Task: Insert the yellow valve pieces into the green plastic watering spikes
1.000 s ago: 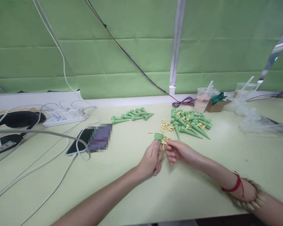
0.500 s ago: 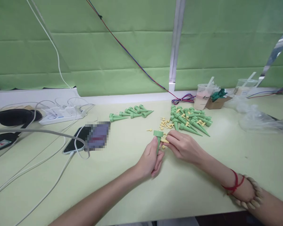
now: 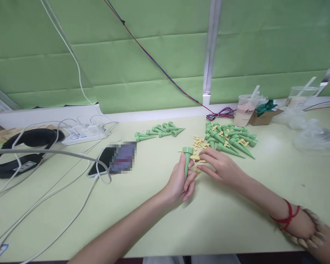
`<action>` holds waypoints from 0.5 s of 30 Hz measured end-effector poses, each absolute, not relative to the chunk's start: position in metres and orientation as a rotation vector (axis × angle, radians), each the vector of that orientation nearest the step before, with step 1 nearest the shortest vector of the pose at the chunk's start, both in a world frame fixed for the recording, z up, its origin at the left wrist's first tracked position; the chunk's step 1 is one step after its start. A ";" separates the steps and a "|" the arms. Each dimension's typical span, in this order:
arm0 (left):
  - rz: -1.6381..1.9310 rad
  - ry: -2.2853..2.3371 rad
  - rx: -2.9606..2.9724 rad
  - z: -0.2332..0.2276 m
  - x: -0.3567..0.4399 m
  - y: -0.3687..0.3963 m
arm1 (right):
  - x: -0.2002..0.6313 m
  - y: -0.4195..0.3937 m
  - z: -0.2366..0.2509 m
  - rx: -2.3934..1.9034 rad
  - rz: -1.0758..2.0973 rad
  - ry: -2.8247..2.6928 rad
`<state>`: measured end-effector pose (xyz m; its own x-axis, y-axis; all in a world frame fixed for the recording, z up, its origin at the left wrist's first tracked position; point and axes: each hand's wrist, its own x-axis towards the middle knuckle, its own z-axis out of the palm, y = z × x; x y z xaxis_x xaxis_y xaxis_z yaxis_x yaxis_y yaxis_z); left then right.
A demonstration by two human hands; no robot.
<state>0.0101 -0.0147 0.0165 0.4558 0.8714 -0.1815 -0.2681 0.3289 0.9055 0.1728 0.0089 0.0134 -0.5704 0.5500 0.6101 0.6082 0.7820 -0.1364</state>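
Left hand [image 3: 180,181]: fingers clenched around a green, round-capped, tapering plastic spike [image 3: 186,164], cap above the thumb. A small yellow plastic peg [image 3: 194,157] adjoins its side, before the right hand [image 3: 224,167]; those fingers are parted, fingertip contact undeterminable. Beyond them: piled green spikes [image 3: 217,136].

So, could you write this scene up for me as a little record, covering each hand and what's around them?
Left hand: closed around a green plastic cone-shaped spike, capped end up
Right hand: fingers parted beside a small yellow plastic piece at the spike's side, just below the cap; contact unclear
Beyond the hands: scattered yellow pieces
Far right of these: heaped green spikes, yellow pieces among them
Farther left: smaller group of green spikes
Surface: pale green table
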 end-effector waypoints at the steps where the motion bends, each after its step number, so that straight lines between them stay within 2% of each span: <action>1: 0.853 0.761 0.933 0.016 0.010 -0.014 | 0.173 0.010 0.012 -0.865 -0.080 -2.300; 5: 0.902 0.807 0.912 0.012 0.007 -0.006 | 0.173 0.011 0.009 -0.968 0.068 -2.235; 8: 0.992 0.899 0.948 0.004 0.003 0.002 | 0.171 0.010 0.008 -1.115 0.323 -2.142; 11: 1.062 0.973 1.000 -0.004 -0.001 0.009 | 0.168 0.010 0.003 -1.065 0.517 -2.053; 15: 1.081 1.003 1.014 -0.011 -0.002 0.013 | 0.169 0.014 -0.003 -0.978 0.399 -2.068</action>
<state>-0.0018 0.0131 -0.0115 0.1736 0.9761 -0.1310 -0.2032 0.1657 0.9650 0.1686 0.0144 -0.0033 -0.3842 0.7565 0.5292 0.5056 0.6520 -0.5650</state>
